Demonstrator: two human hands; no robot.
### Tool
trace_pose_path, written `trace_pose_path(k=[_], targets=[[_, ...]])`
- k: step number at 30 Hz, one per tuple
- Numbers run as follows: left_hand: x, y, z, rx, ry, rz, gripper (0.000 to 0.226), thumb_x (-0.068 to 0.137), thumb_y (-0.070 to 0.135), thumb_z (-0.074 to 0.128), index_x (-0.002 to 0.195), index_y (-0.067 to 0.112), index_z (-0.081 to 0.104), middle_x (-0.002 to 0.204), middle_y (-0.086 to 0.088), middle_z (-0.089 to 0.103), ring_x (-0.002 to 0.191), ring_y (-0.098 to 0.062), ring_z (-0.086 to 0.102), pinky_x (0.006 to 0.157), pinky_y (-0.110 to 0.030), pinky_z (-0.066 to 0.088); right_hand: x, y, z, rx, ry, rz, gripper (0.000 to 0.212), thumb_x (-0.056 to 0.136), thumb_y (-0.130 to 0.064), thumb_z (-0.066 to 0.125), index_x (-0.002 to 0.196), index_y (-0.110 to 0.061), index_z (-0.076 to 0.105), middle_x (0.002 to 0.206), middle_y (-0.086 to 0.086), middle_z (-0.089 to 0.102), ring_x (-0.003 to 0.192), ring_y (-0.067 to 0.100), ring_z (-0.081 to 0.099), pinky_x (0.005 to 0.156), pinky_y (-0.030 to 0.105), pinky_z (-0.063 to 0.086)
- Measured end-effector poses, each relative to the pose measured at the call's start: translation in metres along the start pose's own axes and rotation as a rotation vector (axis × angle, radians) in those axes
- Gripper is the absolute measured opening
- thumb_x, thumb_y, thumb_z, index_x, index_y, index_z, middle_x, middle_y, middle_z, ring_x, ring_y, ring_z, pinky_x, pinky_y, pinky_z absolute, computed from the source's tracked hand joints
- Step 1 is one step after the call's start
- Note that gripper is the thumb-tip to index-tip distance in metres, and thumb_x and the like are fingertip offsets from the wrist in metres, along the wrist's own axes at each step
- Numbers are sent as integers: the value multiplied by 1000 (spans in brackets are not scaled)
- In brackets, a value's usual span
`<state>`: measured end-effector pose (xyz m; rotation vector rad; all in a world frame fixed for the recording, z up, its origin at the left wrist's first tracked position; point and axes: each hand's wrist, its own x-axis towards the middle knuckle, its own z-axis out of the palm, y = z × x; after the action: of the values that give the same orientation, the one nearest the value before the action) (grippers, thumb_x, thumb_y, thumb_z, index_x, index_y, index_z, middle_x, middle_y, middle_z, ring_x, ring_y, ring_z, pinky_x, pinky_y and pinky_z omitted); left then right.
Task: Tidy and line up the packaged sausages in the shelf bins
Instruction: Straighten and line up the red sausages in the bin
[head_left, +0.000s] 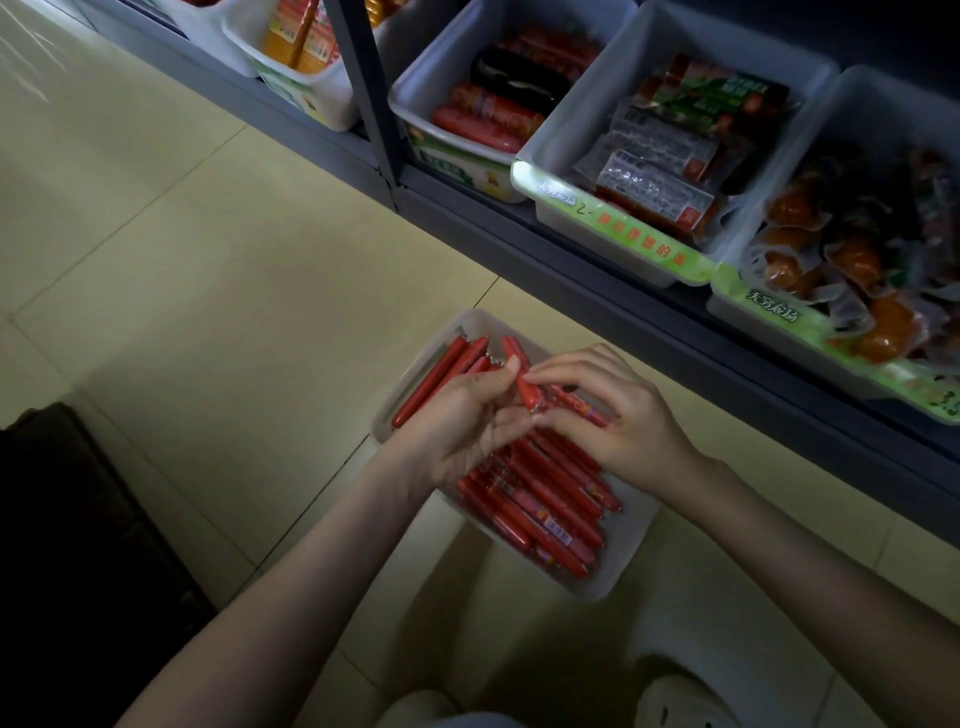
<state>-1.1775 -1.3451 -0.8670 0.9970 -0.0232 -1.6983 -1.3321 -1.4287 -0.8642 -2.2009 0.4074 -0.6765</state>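
sausage (531, 391) pinched between left hand (457, 426) and right hand (618, 421), partly hidden

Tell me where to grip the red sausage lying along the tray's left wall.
Pinch the sausage at its middle, from above, fingers across it. It lies flat against the tray wall with others beside it, so only its top looks free.
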Motion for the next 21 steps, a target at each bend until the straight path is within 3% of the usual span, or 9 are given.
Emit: trace_pose_path(k=[3,4,6,9,10,12,16,19,21], targets=[[17,11,-31,549,208,123,24,100,17,43,85,4,57,60,-2,64,52,-12,60,51,-17,50,-6,28,11,2,-88,229,29,89,-28,62,116,-18,61,107,-23,54,102,-6,49,89,15,39],[23,13,-44,727,295,173,19,100,14,45,87,7,57,61,-1,63,52,-12,60,51,-19,49,-12,43,15,-30,-137,335,28,91,-25,60,119,-19,59,108,-22,53,104,-5,49,91,19,40],[38,17,-66,1141,423,242,16,98,14,45,96,9,60,69,-4,67,61,-19,64,59,-25,48,-25,74,27,-170,-252,527,32,94,-18,56,126,-18,55,117,-8,56,115,11,51,96,31,42],[53,14,-74,2037,457,52,28,97,25,40,113,8,56,108,-12,67,97,-30,64,75,-30,44,-40,101,47,-425,-475,734,45,93,-23,58,134,-13,43,129,6,45,125,26,42,100,38,41],[58,11,-76,2200,453,-22,31,97,27,38,118,10,53,114,-11,65,103,-29,62,79,-32,46,-44,103,55,-489,-546,769,46,93,-25,58,133,-12,41,131,8,43,126,28,40,102,38,39],[68,4,-77,2272,413,-105,32,99,31,38,123,13,46,119,-9,63,108,-28,61,84,-34,47,-47,102,66,-562,-633,825,43,96,-28,53,131,-8,39,135,11,43,128,28,40,102,35,33],[79,-8,-75,2261,482,-119,38,98,39,43,124,12,42,121,-9,61,109,-27,61,84,-36,48,-47,110,67,-530,-584,886,46,94,-32,57,128,-5,42,133,14,47,126,29,44,100,34,36],[76,-25,-65,2288,589,20,44,97,44,43,125,10,37,124,-9,55,109,-25,60,80,-35,49,-47,110,66,-511,-578,856,41,93,-30,58,124,-7,45,129,13,50,123,29,47,98,35,40],[72,-42,-62,2282,466,116,49,96,46,43,128,11,34,124,-7,53,107,-24,59,73,-34,50,-51,107,70,-455,-572,803,32,94,-24,55,119,-6,45,125,12,52,118,30,50,93,36,42]])
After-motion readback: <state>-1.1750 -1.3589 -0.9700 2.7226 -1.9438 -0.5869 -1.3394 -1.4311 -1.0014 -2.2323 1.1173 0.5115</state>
